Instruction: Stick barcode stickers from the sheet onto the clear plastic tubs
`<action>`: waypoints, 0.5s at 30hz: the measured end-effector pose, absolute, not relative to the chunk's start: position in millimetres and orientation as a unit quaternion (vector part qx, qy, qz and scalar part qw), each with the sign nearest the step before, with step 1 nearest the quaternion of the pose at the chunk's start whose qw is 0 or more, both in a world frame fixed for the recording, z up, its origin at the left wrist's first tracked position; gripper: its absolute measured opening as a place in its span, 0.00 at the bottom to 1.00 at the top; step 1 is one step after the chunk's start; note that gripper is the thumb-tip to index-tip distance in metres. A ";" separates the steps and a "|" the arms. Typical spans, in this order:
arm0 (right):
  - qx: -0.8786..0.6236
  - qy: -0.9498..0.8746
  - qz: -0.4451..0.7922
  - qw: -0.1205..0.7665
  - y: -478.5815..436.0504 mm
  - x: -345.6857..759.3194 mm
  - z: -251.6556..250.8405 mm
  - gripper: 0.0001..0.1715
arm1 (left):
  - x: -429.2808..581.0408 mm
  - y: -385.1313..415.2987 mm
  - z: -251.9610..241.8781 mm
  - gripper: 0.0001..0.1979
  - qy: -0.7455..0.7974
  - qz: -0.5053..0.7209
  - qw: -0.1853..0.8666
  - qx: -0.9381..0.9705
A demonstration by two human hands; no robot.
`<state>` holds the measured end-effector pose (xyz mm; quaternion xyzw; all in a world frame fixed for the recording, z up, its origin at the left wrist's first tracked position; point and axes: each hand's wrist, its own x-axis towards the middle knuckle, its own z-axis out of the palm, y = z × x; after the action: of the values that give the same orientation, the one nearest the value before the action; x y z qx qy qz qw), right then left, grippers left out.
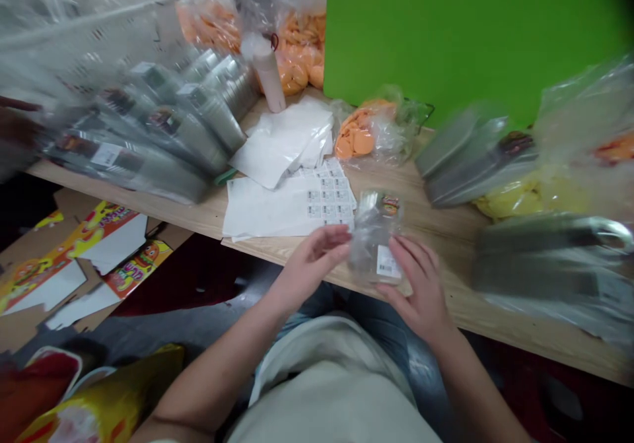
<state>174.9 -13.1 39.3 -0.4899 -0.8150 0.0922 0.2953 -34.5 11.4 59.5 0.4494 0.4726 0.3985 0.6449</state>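
A clear plastic package point(365, 241) lies between my hands at the front edge of the table, with a small coloured picture at its top and a white barcode label point(387, 262) near its lower right corner. At its left edge, my left hand point(317, 258) has thumb and curled fingertips closed on the plastic. My right hand point(419, 288) grips the right side, fingertips by the label and thumb at the lower edge. Just left of the package are sheets of printed stickers point(327, 199), partly covered by white paper point(287, 140).
Rows of clear packages point(183, 133) stand at left, where another person's hand point(17, 126) reaches in, blurred. A white bottle point(269, 76) and a bag of orange discs point(364, 133) are behind. More packages point(465, 159) lie right, before a green panel point(470, 34). Printed cardboard point(99, 251) lies below left.
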 end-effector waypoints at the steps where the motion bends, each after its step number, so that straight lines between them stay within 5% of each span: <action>1: -0.476 -0.821 0.094 0.301 -17.0 174.2 43.0 0.41 | -34.4 9.7 64.6 0.21 0.426 0.365 0.723 0.403; 4: -0.476 -0.823 0.071 0.302 -31.4 173.6 52.1 0.46 | -21.3 4.8 72.4 0.26 0.340 0.304 0.828 0.325; 8: -0.489 -0.830 0.042 0.263 -50.4 200.1 71.3 0.44 | 8.0 -0.3 74.0 0.30 0.342 0.272 0.792 0.427; 12: -0.615 -0.749 -0.047 0.243 -59.2 286.2 107.9 0.39 | 7.2 9.8 65.6 0.29 0.406 0.318 0.502 0.694; 15: -0.688 -0.697 -0.068 0.190 -58.3 372.2 124.2 0.38 | -27.7 33.8 37.5 0.20 0.505 0.342 0.246 0.753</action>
<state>372.2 -58.3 124.2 -0.6881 -0.6971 -0.0682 0.1896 -27.7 33.8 37.5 0.7528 0.5053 0.3423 0.2464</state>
